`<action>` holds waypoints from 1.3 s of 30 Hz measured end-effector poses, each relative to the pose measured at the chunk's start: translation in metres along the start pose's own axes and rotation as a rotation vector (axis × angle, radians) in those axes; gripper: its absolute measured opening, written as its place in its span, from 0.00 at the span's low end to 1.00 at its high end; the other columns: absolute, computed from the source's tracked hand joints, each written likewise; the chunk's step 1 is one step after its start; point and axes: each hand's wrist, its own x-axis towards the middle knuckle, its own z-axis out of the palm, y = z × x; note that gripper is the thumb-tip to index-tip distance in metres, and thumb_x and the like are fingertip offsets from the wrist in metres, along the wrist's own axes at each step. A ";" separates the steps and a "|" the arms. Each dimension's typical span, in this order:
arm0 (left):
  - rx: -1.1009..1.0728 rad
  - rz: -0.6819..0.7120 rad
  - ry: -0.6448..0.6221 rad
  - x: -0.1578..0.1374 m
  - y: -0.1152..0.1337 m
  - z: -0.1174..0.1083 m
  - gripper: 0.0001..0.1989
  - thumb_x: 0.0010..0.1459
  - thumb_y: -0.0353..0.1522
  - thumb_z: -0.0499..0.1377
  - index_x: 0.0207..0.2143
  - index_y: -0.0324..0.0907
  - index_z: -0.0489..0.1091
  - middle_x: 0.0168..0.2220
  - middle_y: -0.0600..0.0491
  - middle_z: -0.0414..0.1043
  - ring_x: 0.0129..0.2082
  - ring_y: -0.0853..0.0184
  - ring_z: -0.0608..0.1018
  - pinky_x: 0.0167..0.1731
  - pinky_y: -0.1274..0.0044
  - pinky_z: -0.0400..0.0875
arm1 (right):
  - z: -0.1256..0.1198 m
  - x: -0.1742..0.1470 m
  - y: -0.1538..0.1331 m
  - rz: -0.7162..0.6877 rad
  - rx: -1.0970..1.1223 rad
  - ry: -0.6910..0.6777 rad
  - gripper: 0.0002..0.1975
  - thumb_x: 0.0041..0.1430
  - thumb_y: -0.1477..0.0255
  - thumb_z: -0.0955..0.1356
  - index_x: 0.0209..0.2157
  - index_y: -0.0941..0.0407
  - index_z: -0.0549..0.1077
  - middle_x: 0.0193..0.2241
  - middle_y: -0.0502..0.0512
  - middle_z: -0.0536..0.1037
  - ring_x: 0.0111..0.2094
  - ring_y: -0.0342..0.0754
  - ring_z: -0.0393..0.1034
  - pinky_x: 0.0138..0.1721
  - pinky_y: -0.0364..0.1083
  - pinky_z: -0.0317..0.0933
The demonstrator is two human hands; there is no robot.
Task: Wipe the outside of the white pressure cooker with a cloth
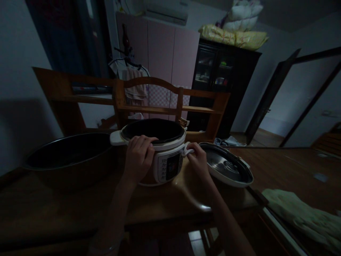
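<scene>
A white electric pressure cooker [161,165] stands lidless on the wooden desk [160,209], its dark pot opening upward and its button panel turned toward me. My left hand [140,154] grips the cooker's near rim, fingers curled over the edge. In my right hand [198,158] is a pinched white cloth [188,149], pressed against the cooker's right side just below the rim. The cooker's lid [226,165] lies upside down to the right, showing its metal inner face.
A large dark basin [74,156] sits on the desk's left side. Behind the cooker rises a wooden shelf rack [151,83]. Past the desk's right edge lies a pale green cloth [301,209]. Pink wardrobes [160,53] and a black cabinet [226,85] stand farther back.
</scene>
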 end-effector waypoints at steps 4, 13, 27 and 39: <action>0.003 0.008 0.001 0.000 -0.001 0.000 0.18 0.67 0.32 0.44 0.48 0.44 0.71 0.41 0.49 0.72 0.45 0.58 0.70 0.53 0.63 0.61 | 0.010 -0.014 0.015 0.039 0.019 -0.010 0.06 0.51 0.78 0.66 0.31 0.54 0.72 0.32 0.49 0.74 0.37 0.48 0.68 0.41 0.44 0.59; 0.004 0.007 0.019 0.000 -0.003 0.006 0.17 0.67 0.32 0.44 0.48 0.44 0.71 0.42 0.50 0.71 0.45 0.58 0.70 0.54 0.63 0.61 | 0.015 -0.041 0.047 0.194 0.131 -0.079 0.03 0.50 0.72 0.67 0.29 0.55 0.73 0.28 0.48 0.74 0.33 0.47 0.68 0.36 0.43 0.60; 0.013 0.010 0.014 0.000 -0.003 0.004 0.18 0.68 0.32 0.44 0.49 0.45 0.71 0.41 0.49 0.71 0.45 0.58 0.70 0.52 0.62 0.62 | 0.021 -0.084 0.044 0.479 0.370 -0.203 0.03 0.43 0.76 0.71 0.25 0.57 0.76 0.23 0.46 0.75 0.28 0.44 0.67 0.32 0.41 0.59; -0.002 -0.012 -0.001 -0.001 0.002 -0.001 0.17 0.68 0.31 0.44 0.49 0.45 0.70 0.41 0.50 0.70 0.45 0.58 0.69 0.53 0.62 0.61 | 0.013 -0.143 -0.039 0.917 1.202 -0.032 0.15 0.47 0.69 0.79 0.39 0.54 0.80 0.39 0.54 0.81 0.39 0.46 0.75 0.41 0.43 0.68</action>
